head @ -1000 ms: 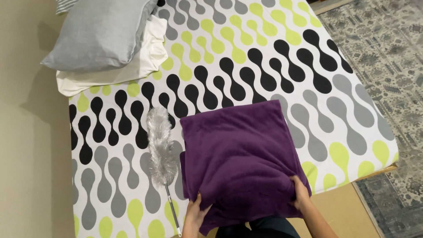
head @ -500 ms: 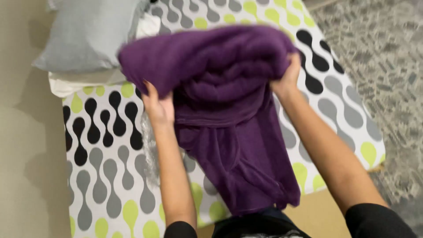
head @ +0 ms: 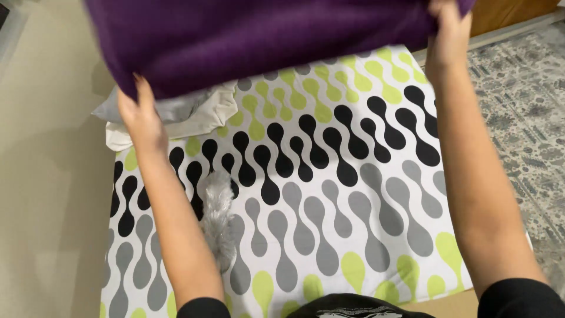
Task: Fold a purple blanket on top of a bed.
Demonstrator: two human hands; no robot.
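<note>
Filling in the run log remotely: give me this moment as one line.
left hand: gripping purple blanket edge | right hand: gripping opposite edge | blanket: lifted, spread above patterned mattress | grey duster: lying on mattress | pillows: far left

Two hands, the left hand (head: 140,121) and the right hand (head: 448,36), grip one purple blanket (head: 259,41) above one mattress (head: 329,194) covered in a black, grey and green pattern. One grey feather duster (head: 218,215) lies on the mattress beside the left forearm. Two pillows show partly under the blanket's edge at the upper left: one grey pillow (head: 170,109) on top of one white pillow (head: 194,123). One patterned rug (head: 524,118) lies on the floor along the right side. Two black sleeves are visible at the bottom edge of the frame.
</note>
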